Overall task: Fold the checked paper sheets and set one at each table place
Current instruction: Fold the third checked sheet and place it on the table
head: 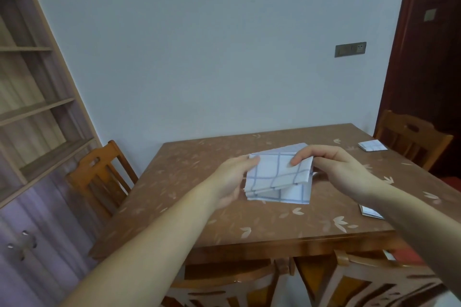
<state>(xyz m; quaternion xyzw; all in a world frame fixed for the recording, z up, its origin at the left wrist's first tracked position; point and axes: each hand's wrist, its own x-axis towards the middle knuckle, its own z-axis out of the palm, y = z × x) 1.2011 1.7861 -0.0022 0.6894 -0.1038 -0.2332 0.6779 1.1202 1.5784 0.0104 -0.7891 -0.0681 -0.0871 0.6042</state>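
Blue-checked paper sheet, part-folded, spanning both hands: left hand pinches left edge, right hand pinches upper-right fold.

Room's dim. Light is flat and cool with no obvious source, and the wall behind the table reads blue-grey. No hard shadows, only a faint soft one on the table under the checked paper sheet. Sheet's the brightest thing, not blown out. Slight sheen on the tabletop toward its front edge. Door right of the table sinks to near-black. Wide-angle bend: shelving left of the table leans hard. Cupboard below-left of the table is smeared. Whole view is soft.
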